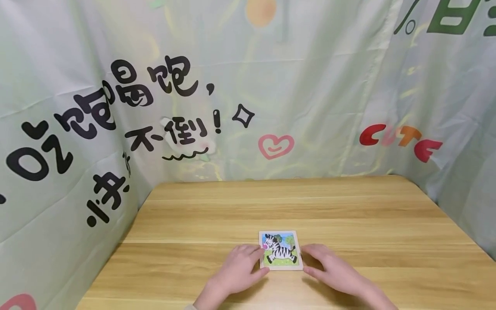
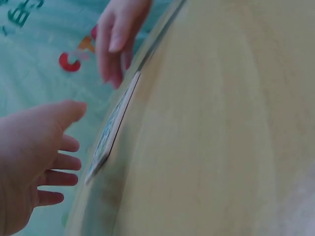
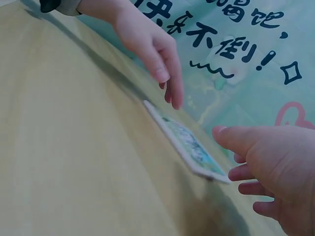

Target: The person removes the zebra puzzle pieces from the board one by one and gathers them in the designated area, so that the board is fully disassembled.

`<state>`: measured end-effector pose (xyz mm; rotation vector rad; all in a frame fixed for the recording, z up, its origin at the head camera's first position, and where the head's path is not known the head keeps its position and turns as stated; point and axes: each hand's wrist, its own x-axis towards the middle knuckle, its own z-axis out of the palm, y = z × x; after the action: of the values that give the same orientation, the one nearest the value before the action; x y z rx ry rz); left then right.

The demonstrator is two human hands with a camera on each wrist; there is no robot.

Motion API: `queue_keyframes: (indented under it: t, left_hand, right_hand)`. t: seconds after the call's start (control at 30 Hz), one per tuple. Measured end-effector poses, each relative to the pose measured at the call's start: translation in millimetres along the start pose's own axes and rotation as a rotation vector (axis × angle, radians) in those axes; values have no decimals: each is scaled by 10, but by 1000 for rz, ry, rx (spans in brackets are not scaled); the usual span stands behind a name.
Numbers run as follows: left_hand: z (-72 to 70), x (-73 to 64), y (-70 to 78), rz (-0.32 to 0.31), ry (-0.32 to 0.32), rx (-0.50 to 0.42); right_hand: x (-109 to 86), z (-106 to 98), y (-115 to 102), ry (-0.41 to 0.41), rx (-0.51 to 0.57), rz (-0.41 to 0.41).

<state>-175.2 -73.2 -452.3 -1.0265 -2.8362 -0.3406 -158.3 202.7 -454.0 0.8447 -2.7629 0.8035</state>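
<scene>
Hands nearest: left hand [image 1: 237, 268] and right hand [image 1: 334, 268] flank a zebra picture [image 1: 281, 249], both relaxed, nothing gripped. Left fingertips [image 1: 258, 252] overlap its edge in the head view; contact cannot be told. Picture lies flat on the wooden table [image 1: 348, 211], toward the near side. Risk, as judged: thin rim, so fingertips could slip off if lifted; uneven pushing could skew it across the tabletop. Beyond, hanging cloth [image 1: 321, 99] with black lettering [image 1: 180, 129], pink heart [image 1: 265, 150]
</scene>
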Motion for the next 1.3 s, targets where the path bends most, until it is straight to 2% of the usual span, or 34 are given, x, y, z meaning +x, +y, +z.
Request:
queue_keyframes:
  t: [0.17, 0.3, 0.37, 0.47, 0.7, 0.93, 1.1, 1.3]
  left_hand:
    - [-25, 12, 93, 113, 0, 206]
    - [-16, 3, 159, 175, -41, 310]
    - [-6, -11, 188, 197, -69, 332]
    - [18, -32, 229, 205, -102, 323]
    - [109, -39, 256, 193, -92, 335]
    - [139, -56, 265, 190, -108, 335]
    - [151, -72, 272, 174, -129, 314]
    - [176, -86, 273, 176, -126, 281]
  right_hand:
    - [169, -38, 11, 4, 4, -21]
    - [304, -29, 23, -52, 50, 18]
    - [380, -17, 21, -84, 78, 39]
    - [498, 2, 0, -116, 104, 55]
    - [759, 73, -95, -118, 118, 44]
    - [939, 224, -173, -96, 168, 79]
    - [1040, 315, -195, -69, 136, 77]
    - [1103, 391, -167, -86, 108, 108]
